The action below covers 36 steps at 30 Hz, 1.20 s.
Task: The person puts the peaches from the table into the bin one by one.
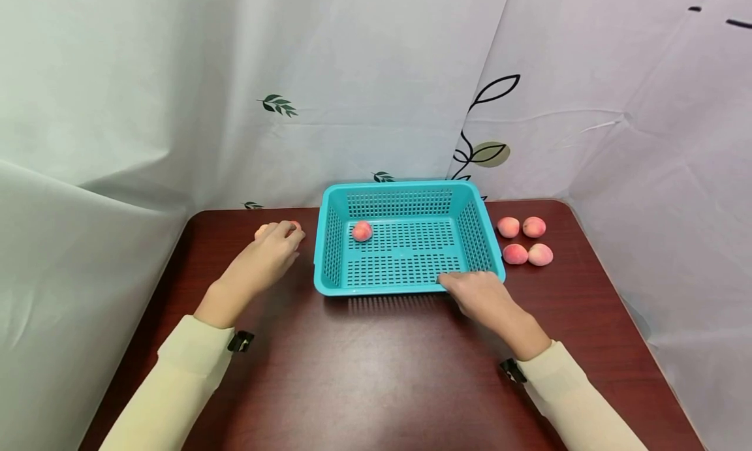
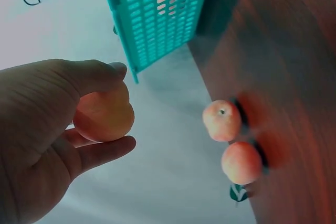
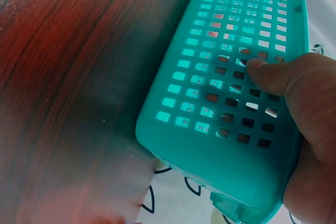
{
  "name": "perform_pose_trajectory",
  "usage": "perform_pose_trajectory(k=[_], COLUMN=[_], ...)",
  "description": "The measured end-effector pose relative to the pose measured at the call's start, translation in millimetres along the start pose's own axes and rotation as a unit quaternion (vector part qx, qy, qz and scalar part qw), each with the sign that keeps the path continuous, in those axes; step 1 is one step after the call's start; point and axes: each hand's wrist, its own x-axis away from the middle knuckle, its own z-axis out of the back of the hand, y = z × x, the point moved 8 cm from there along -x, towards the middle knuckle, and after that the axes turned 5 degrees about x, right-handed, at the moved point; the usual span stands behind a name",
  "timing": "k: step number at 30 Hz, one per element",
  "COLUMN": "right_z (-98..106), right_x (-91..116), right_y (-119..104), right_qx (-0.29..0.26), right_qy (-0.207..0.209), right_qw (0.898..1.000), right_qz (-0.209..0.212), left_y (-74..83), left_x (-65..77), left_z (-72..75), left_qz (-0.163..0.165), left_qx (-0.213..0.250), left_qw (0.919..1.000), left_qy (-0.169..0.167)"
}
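Observation:
My left hand (image 1: 271,250) holds a peach (image 2: 107,116) between its thumb and fingers, left of the turquoise basket (image 1: 376,290). In the left wrist view this peach is apart from two others on the table, a near one (image 2: 222,121) and a second peach (image 2: 242,163). From the head view my hand partly hides the fruit there. One peach (image 1: 361,231) lies inside the basket, toward its left side. My right hand (image 1: 483,295) grips the basket's front rim near the right corner; in the right wrist view its thumb (image 3: 270,74) presses the perforated outer wall.
Several peaches (image 1: 515,254) sit grouped on the table right of the basket. The dark red-brown table (image 1: 376,373) extends in front of it. White cloth (image 1: 364,79) with leaf prints hangs behind and along both sides.

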Motion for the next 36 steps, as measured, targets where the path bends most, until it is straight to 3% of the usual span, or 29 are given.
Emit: perform_pose_trajectory(k=[13, 26, 36], right_z=[1.4, 2.1, 1.2], right_x=[1.3, -0.1, 0.0], right_y=[-0.1, -1.7, -1.0], right_qx=[0.005, 0.0, 0.006], right_qy=[0.006, 0.001, -0.008], right_qw=[1.0, 1.0, 1.0], right_qz=[-0.001, 0.0, -0.011], left_y=[19.0, 38.7, 50.0], left_x=[-27.7, -57.6, -86.2], left_z=[11.5, 16.3, 6.1], left_qz=[0.005, -0.056, -0.085], left_qx=[-0.009, -0.018, -0.02], left_qw=[0.9996, 0.9974, 0.9938], left_qy=[-0.028, -0.041, -0.068])
